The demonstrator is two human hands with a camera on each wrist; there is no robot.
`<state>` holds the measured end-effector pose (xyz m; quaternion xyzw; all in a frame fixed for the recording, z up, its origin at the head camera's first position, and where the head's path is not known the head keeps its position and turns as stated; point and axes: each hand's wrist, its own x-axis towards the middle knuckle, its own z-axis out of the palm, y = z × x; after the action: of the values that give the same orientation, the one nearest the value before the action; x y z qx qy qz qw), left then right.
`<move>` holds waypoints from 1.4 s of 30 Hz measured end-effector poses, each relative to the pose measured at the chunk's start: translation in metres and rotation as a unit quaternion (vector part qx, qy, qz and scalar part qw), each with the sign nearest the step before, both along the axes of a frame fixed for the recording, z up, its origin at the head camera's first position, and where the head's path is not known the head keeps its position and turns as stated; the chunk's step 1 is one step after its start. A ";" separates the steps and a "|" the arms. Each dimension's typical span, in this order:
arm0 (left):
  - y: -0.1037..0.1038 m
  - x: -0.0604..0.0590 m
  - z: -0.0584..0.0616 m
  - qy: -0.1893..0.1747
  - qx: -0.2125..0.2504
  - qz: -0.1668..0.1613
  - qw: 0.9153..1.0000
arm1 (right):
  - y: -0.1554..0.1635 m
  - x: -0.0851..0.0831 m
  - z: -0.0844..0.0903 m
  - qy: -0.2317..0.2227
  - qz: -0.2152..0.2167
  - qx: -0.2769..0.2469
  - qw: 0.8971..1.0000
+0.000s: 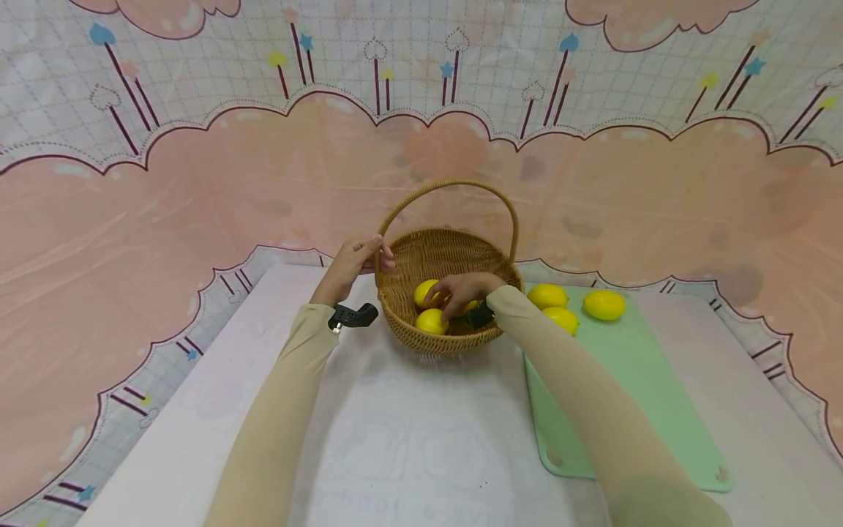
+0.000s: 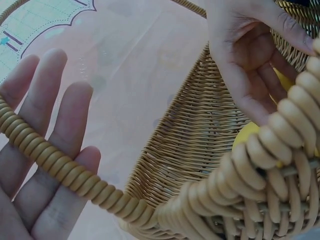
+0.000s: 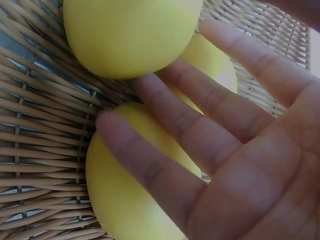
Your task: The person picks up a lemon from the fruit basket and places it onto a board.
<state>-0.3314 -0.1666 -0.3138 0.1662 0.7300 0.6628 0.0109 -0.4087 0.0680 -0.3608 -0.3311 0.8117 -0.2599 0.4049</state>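
Note:
A brown wicker basket (image 1: 437, 245) with a tall arched handle (image 1: 454, 181) stands on the table. My left hand (image 1: 352, 267) holds the handle low on its left side, thumb in front; in the left wrist view its fingers (image 2: 70, 120) lie spread behind the wrapped cane. Inside the basket is my right hand (image 1: 467, 287), reaching in over the right rim. Its fingers (image 3: 175, 117) are stretched and parted among the lemons, touching them but curled round none. One lemon (image 3: 132, 35) is by the fingertips, another lemon (image 3: 125, 195) under the fingers, and a third lemon (image 3: 217, 65) partly hidden behind.
To the right of the basket lies a green cutting board (image 1: 632, 410). On its far end are a lemon (image 1: 548, 295), a second lemon (image 1: 604, 305) and a third lemon (image 1: 562, 319), partly behind my right sleeve. A patterned cloth (image 1: 296, 183) hangs behind the white table (image 1: 408, 439).

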 end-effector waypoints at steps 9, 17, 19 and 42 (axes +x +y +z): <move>0.001 0.000 0.003 0.004 0.001 -0.003 1.000 | -0.001 0.000 0.002 0.010 0.012 0.008 1.000; 0.000 -0.001 0.004 0.001 -0.001 -0.002 1.000 | 0.000 -0.012 -0.003 0.029 0.049 0.007 0.998; 0.000 0.000 0.004 0.000 -0.003 -0.001 1.000 | 0.001 -0.014 -0.004 0.029 0.063 0.001 0.998; -0.005 -0.018 -0.018 0.018 -0.014 0.010 1.000 | -0.003 0.003 -0.002 0.044 0.059 0.009 0.997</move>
<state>-0.3494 -0.1714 -0.3319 0.1704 0.7408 0.6498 -0.0066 -0.4062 0.0654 -0.3628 -0.3860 0.8100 -0.2133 0.3866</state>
